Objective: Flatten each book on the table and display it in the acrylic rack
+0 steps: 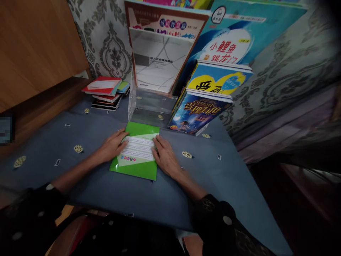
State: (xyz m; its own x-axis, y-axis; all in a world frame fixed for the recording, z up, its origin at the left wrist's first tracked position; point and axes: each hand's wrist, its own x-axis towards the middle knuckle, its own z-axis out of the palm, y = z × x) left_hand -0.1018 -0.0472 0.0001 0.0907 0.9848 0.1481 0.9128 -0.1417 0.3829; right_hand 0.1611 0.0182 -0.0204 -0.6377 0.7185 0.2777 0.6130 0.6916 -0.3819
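Observation:
A thin green book [138, 149] with a pale printed panel lies flat on the blue tablecloth, its text upside down to me. My left hand [113, 144] grips its left edge, thumb and fingers on the cover. On the opposite edge, my right hand [165, 153] holds it the same way, fingertips over the border. Just beyond the book stands a clear acrylic book rack [149, 103]. In its left part is a white booklet [162, 60] before a brown-framed book [167, 17]. The right part carries a dark blue book [197, 112], a blue-and-yellow book [218, 78] and a large teal book [255, 25].
A small pile of books [106, 89] with a red one on top sits at the back left. Patterned wallpaper [114, 49] rises behind the table [229, 185]. A wooden panel [39, 39] borders the left, and the table's right edge slopes toward me.

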